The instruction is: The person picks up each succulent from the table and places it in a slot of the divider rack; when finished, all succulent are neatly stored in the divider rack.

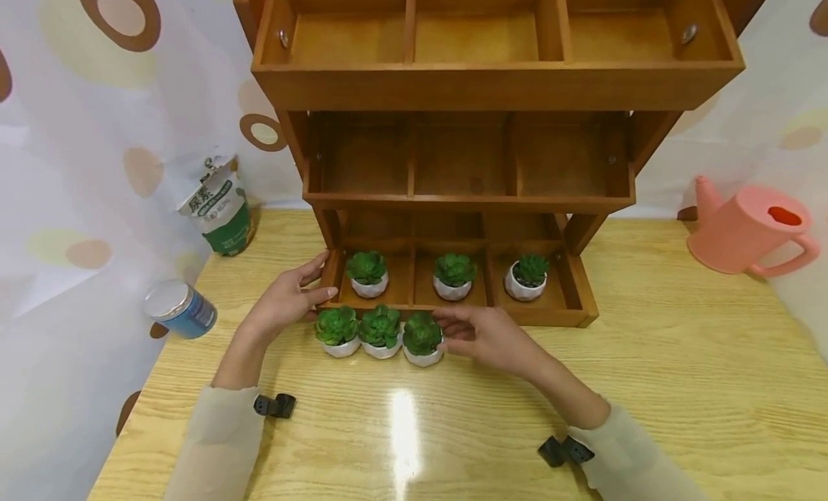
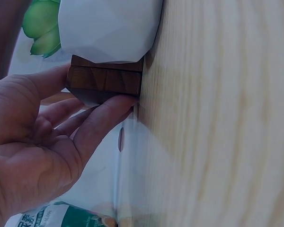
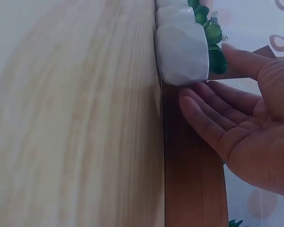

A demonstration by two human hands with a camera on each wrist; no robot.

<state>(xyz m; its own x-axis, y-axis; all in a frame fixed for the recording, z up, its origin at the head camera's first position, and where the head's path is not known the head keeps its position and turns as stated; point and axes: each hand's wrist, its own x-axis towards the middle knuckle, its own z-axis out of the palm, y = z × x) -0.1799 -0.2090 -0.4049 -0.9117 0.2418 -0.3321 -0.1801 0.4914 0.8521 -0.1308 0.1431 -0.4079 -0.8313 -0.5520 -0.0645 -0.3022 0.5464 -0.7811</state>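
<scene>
My left hand (image 1: 284,300) holds the left end of the bottom tier of a brown wooden plant stand (image 1: 498,90), thumb and fingers around its corner (image 2: 104,80). In front of that tier, three potted succulents stand in a row on the table: a left one (image 1: 337,331), a middle one (image 1: 380,331) and a right one (image 1: 422,339). My right hand (image 1: 485,337) is beside the right succulent, its fingers loosely bent. In the right wrist view, the thumb is by the leaves and the fingertips are close to the white pot (image 3: 182,52); contact is unclear.
Three more potted succulents (image 1: 367,274) (image 1: 454,277) (image 1: 527,277) sit in the bottom tier's compartments. A blue can (image 1: 181,309) and a green-white pouch (image 1: 223,210) stand at left. A pink watering can (image 1: 750,228) stands at right, near the curtain.
</scene>
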